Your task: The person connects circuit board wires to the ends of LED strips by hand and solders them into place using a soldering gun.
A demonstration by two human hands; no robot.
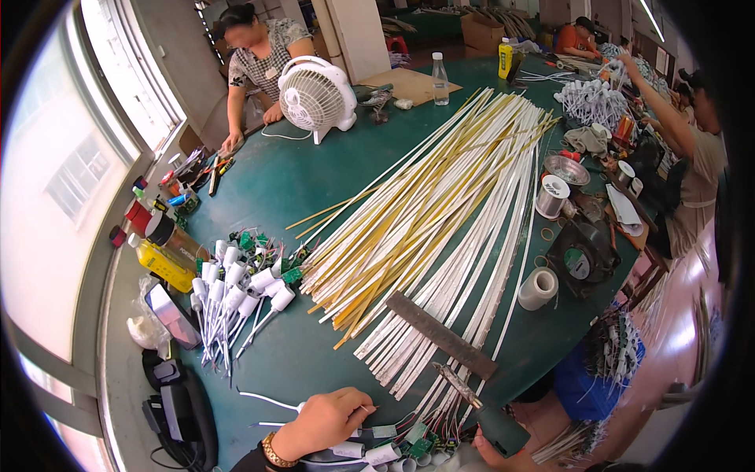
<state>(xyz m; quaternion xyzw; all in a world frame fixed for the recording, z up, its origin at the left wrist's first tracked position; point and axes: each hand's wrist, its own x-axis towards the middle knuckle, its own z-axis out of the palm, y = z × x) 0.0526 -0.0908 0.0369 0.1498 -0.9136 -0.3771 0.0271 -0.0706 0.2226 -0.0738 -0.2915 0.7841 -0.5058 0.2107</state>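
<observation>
Low in the view, my left hand [326, 425], with a gold bracelet at the wrist, is closed in a pinch; what lies between the fingertips is too small to make out. A white cable [267, 400] runs toward its far side. My right hand [489, 451], partly cut off by the lower edge, grips a soldering gun [503, 431] with a dark green body, its metal tip pointing up and left. Between the hands lie small green circuit boards [417, 433] with thin wires, and white cylindrical lamp sockets [383, 454]. Long white and yellow strips [425, 212] stretch away beyond, under a flat metal bar [442, 334].
A heap of white sockets with cables [233, 287] lies left, near a yellow bottle [161, 263] and a phone [171, 315]. Right stand a solder spool [552, 197], a tape roll [539, 289] and a black fan [582, 256]. A white fan [317, 96] and co-workers are farther off.
</observation>
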